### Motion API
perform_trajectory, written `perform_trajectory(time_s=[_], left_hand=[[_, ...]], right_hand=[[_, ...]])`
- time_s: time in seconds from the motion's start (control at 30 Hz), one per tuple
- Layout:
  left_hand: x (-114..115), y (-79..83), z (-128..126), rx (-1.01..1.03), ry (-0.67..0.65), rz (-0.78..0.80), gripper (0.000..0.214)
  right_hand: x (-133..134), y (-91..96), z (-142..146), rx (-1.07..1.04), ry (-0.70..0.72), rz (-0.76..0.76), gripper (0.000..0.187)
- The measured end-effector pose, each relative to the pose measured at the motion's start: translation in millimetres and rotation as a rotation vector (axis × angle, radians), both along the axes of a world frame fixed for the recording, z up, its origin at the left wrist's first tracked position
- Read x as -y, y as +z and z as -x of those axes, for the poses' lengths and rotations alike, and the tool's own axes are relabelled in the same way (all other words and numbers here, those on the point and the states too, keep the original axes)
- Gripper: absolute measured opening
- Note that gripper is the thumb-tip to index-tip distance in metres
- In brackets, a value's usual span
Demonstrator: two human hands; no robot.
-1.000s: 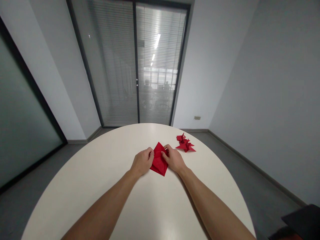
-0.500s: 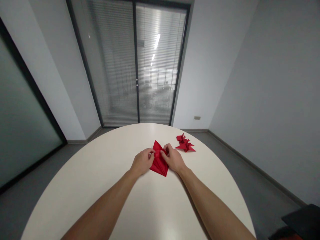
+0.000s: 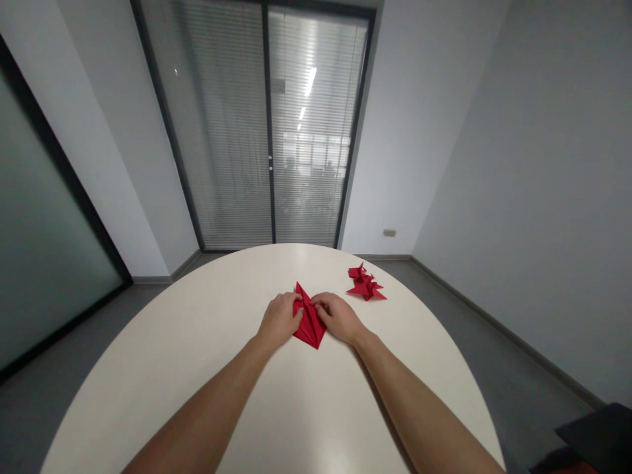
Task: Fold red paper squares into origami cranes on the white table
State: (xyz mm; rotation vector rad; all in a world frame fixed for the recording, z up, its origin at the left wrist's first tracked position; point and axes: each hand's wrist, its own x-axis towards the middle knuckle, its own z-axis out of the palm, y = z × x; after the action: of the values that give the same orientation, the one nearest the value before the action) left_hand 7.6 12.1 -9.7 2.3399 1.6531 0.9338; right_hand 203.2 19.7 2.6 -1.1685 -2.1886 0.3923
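Observation:
A folded red paper [image 3: 308,322] lies on the round white table [image 3: 207,368], its point aimed away from me. My left hand [image 3: 278,320] pinches its left edge with curled fingers. My right hand [image 3: 336,317] presses down on its right side, fingers bent onto the sheet. The paper's sides are partly hidden under both hands.
Finished red folded-paper figures [image 3: 365,283] sit in a small pile at the table's far right. Glass doors with blinds [image 3: 269,125] stand beyond the table. A dark object [image 3: 597,431] shows at the lower right past the table's edge.
The red paper has been folded narrower and its tip has shifted left. Both hands have moved slightly left and closer together on it.

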Motion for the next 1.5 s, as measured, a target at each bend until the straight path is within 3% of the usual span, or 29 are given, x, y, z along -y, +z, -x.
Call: perform_trajectory(time_s=[0.37,0.67,0.87,1.07,1.17,1.37,1.5], left_hand=[[3,0.2,0,-0.114,-0.019,-0.089,0.032],[6,-1.0,1,-0.173,-0.202,0.106,0.048],[8,-0.4,-1,-0.230,-0.087,0.080,0.043],[8,-0.5,-3,-0.264,0.142,0.052,0.041],[8,0.9,-3,-0.271,0.156,0.057,0.042],[4,-4.9,-1,-0.240,0.152,0.046,0.044],[2,-7.5,2,-0.198,0.060,0.027,0.041]], right_hand=[[3,1.5,0,0.172,0.112,-0.096,0.038],[6,6.7,2,0.139,0.159,-0.100,0.034],[7,7.7,2,0.121,0.149,-0.130,0.027],[9,12.4,3,0.165,0.276,-0.131,0.036],[9,12.4,3,0.166,0.283,-0.126,0.045],[7,8.8,3,0.152,0.235,-0.114,0.030],[4,5.7,0,0.142,0.182,-0.109,0.030]])
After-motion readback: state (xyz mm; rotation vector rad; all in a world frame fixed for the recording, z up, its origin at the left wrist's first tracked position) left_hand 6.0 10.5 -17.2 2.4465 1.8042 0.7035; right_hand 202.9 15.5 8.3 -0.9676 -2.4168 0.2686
